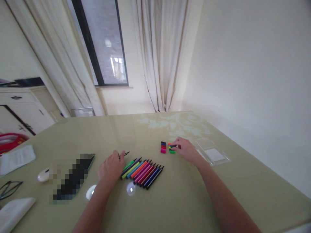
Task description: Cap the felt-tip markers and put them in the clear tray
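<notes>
Fingers of the left hand [110, 168] grip a marker [127, 152] beside the marker row [142, 173], likely light, stiff, best held mid-barrel; beyond it, the right hand [186, 150] touches caps [172, 151], grip unclear.

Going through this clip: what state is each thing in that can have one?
Row of markers: uncapped, side by side
Caps: off, in two groups
Left hand: gripping a dark marker
Right hand: at the caps, grip unclear
Clear case: flat, open or shut unclear
Curtains: drawn aside
Cabinet drawer: shut
</notes>
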The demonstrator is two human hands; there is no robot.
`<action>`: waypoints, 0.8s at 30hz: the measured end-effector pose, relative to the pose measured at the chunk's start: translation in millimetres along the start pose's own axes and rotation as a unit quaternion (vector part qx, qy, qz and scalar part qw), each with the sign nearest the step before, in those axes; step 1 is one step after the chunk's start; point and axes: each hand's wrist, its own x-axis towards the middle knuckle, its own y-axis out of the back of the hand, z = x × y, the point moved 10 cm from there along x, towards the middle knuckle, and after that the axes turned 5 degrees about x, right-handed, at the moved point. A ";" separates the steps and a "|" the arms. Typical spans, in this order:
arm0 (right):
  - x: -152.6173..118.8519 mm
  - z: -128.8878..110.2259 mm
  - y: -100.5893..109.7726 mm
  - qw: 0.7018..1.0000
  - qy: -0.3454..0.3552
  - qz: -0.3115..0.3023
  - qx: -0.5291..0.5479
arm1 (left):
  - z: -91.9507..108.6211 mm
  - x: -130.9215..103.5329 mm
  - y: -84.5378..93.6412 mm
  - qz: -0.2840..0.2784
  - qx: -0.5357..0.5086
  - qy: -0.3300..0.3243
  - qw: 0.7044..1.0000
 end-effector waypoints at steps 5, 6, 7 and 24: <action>-2.6 6.3 -7.6 0.998 -0.022 -0.049 0.011 | 2.9 1.2 -6.1 0.010 0.000 -0.023 1.000; -3.3 7.3 -9.1 0.998 -0.030 -0.059 0.014 | 3.4 1.3 -6.2 0.014 0.004 -0.025 1.000; -4.2 8.4 -10.8 0.997 -0.039 -0.070 0.016 | 4.4 1.3 -5.7 0.019 0.010 -0.030 0.999; -13.9 9.1 -16.3 0.989 -0.095 -0.113 0.000 | 17.1 0.1 -2.0 0.051 0.017 -0.073 0.996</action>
